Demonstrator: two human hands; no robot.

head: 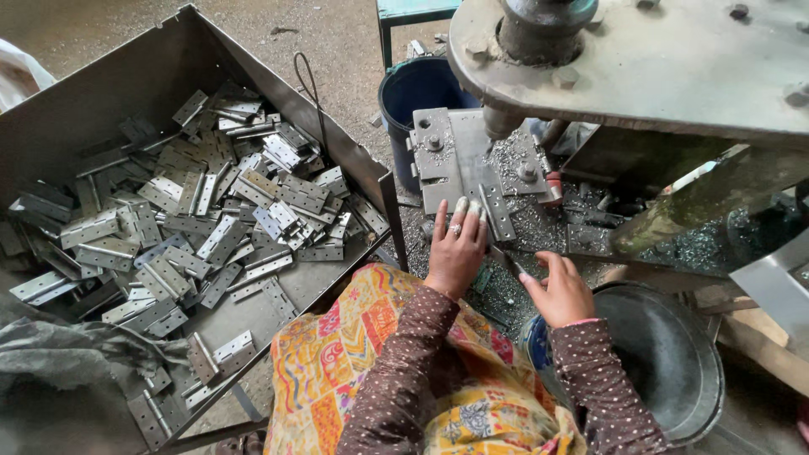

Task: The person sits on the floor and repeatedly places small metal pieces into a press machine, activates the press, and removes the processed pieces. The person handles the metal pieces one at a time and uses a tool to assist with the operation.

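Brown white-dotted sleeves; bright yellow patterned wrap over lap; ring on left hand (456, 249).

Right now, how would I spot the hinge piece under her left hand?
Find the grey press machine at top right. Below its ram lies a flat steel jig plate. The left hand presses one narrow hinge strip there, lying alone, unlike the heaped hinges in the tray.

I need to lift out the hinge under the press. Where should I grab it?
Take the hinge by its near end, coming from the person's side. It lies flat, lengthwise towards you; the far end sits under the punch. The left hand already rests beside it.
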